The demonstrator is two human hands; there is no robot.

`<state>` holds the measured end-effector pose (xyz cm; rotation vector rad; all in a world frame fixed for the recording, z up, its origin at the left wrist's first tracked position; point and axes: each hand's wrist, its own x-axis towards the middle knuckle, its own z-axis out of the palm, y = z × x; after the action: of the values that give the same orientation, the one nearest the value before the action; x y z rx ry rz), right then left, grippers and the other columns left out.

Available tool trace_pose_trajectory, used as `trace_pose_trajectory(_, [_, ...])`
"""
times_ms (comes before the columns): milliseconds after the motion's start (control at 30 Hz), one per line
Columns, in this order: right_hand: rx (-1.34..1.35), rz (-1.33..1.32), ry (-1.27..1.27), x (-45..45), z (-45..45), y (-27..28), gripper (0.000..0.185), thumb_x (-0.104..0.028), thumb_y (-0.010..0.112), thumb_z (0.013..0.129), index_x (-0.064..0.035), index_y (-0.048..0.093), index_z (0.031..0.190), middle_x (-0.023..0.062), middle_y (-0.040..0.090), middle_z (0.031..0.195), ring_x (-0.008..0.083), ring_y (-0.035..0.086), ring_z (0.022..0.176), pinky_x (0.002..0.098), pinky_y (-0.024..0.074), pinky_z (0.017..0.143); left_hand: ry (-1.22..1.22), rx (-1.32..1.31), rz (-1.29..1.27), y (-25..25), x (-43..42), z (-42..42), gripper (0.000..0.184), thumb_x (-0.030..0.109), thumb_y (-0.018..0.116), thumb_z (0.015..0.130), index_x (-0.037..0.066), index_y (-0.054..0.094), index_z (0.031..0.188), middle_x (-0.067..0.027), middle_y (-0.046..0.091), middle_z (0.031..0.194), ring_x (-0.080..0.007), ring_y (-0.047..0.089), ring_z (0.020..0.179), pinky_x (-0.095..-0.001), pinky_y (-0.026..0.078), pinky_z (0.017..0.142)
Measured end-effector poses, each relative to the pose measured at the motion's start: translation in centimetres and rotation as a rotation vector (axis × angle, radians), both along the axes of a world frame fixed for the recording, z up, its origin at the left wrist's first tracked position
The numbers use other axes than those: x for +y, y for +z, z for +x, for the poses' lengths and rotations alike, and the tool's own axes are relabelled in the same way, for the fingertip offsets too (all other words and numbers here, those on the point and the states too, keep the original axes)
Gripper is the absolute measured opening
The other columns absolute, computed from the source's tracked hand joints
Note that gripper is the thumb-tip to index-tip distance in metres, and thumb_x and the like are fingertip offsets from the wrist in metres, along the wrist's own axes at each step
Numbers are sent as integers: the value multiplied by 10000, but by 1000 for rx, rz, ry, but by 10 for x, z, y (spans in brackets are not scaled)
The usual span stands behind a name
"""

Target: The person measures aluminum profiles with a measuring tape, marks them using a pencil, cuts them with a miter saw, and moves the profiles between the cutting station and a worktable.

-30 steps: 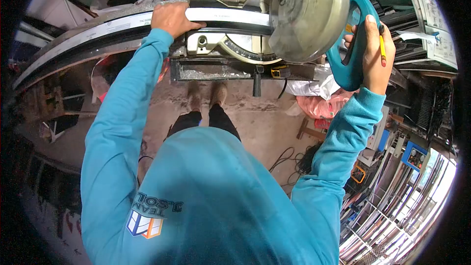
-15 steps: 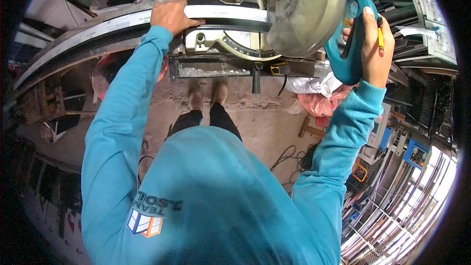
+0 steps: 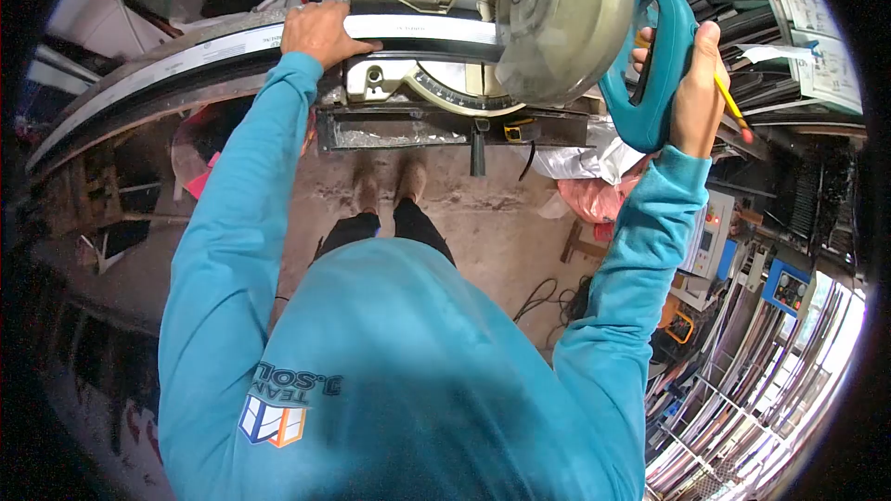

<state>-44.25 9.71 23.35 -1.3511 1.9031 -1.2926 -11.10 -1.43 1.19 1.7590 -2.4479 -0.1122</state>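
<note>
A long profile (image 3: 232,42) with a white printed film lies across the bed of a miter saw (image 3: 376,82). My left hand (image 3: 318,35) presses it from above, fingers over the far side and thumb along the near edge. At its right end the profile passes behind the saw's cloudy blade guard (image 3: 566,28). My right hand (image 3: 698,93) is wrapped round the teal saw handle (image 3: 640,125), fingertips showing through the loop. A yellow pencil (image 3: 731,107) sticks out from that hand. The blade itself is hidden.
A tape measure (image 3: 520,130) sits at the stand's front edge beside a dark clamp lever (image 3: 478,148). White and pink plastic bags (image 3: 594,195) lie below right. Metal profiles (image 3: 780,380) fill racks on the right. A black cable (image 3: 548,301) is on the floor.
The saw handle and my right hand have shifted slightly left, and the pencil now slants further outward. My left hand keeps its place on the profile. The whole view has drifted a little.
</note>
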Motion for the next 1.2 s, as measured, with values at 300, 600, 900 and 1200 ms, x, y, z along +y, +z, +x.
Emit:
trace_pose_trajectory(300, [-227,293,54,-17,-13,29,722,-647,389,916,26,647,950,147,661,780,205,639,640,322,541,615,25,-3,54,7,3,-1,703,690,739,597,90,708,963,-111,695,939,-294,654,912,-440,461,849])
trace_pose_trajectory(600, [-95,183,-58,-4,-2,10,712,-637,382,925,11,641,781,97,612,613,170,591,521,300,500,506,36,-21,0,1,4,-2,717,698,741,587,98,713,978,-100,690,935,-272,644,920,-443,446,826])
trace_pose_trajectory(900, [-96,119,-74,5,-1,-2,685,-622,385,937,13,626,843,101,630,681,156,594,524,296,508,502,25,-11,-10,-2,3,0,713,708,735,586,107,720,969,-95,692,926,-271,641,904,-444,436,809])
trace_pose_trajectory(1200, [-96,123,-75,8,0,-5,675,-613,385,941,14,626,881,108,638,715,155,610,560,297,515,512,30,-11,14,-2,2,0,713,708,732,592,114,718,987,-89,687,959,-271,634,933,-450,424,823])
